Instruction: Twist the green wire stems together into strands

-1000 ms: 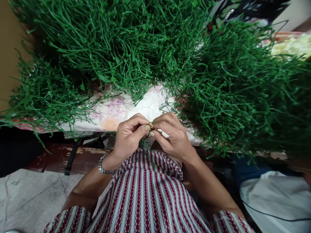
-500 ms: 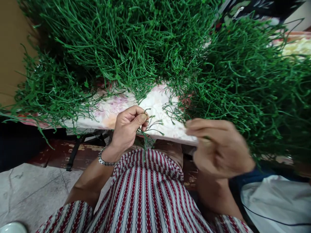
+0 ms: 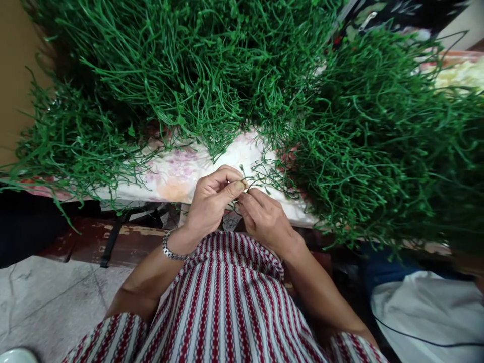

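Floral-patterned cloth (image 3: 230,159) runs across the middle of the scene before us, largely buried under thin, bud-tipped green stems massed in three drifts: the largest heap (image 3: 189,60) at 12 o'clock, a second pile (image 3: 378,136) at 3 o'clock and a smaller tangle (image 3: 75,143) between 9 and 10.

At the clock's center, our left hand (image 3: 214,204) pinches a few slender stems (image 3: 250,179) between thumb and forefinger, their dark tips fanning toward 1 and 2 o'clock above the cloth's near edge. Our right hand (image 3: 266,217), fingers narrowed together, meets the left at the fingertips; we cannot tell whether it also grips a stem. A silver-toned link band (image 3: 174,247) circles our left wrist.

We see a pale yellow heap (image 3: 461,75) at 2 o'clock, a red-and-white striped garment (image 3: 227,302) at 6, tiled floor (image 3: 56,302) at 8 and crumpled white fabric (image 3: 423,307), crossed by a dark cord (image 3: 423,343), at 4.
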Demonstrator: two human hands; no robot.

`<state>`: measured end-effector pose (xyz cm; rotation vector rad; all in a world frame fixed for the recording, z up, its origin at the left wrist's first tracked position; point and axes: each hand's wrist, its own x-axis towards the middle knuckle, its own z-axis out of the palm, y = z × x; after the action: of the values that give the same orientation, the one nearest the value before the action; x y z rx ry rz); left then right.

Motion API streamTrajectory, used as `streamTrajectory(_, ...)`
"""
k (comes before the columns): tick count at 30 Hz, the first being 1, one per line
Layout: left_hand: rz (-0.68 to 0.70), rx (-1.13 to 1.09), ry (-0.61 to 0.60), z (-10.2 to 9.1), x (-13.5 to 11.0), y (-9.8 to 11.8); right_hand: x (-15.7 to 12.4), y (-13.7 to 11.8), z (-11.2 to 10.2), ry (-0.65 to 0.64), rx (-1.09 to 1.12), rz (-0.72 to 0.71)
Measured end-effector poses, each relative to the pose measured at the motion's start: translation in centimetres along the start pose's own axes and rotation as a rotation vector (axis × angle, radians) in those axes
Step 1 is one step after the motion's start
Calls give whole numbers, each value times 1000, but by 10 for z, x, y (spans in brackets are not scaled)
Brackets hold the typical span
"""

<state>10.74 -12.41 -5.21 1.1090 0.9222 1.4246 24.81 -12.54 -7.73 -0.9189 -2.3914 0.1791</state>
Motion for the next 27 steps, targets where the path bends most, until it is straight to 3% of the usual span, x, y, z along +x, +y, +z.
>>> streamTrajectory(3,67,192,30,-4,-2,2,-3,3,1,74,46,25)
streamTrajectory(7,297,581,174,-11,-14,3,-5,3,-3,145,221,122)
streamTrajectory(9,364,743,180,-13,-22,0,-5,2,-4,145,288,164)
streamTrajectory(11,327,819,83,-14,-28,-4,-4,0,-6,136,342,187)
streamTrajectory(14,205,765,-42,-13,-31,-10,-4,-4,-7,127,403,192)
streamTrajectory(19,52,679,-46,-12,-28,-7,-4,-6,-10,152,430,177)
streamTrajectory(23,7,681,-63,-11,-27,-2,-3,-4,-12,229,387,213)
streamTrajectory(27,-59,607,-64,-9,-28,-4,-2,-2,-10,162,383,164)
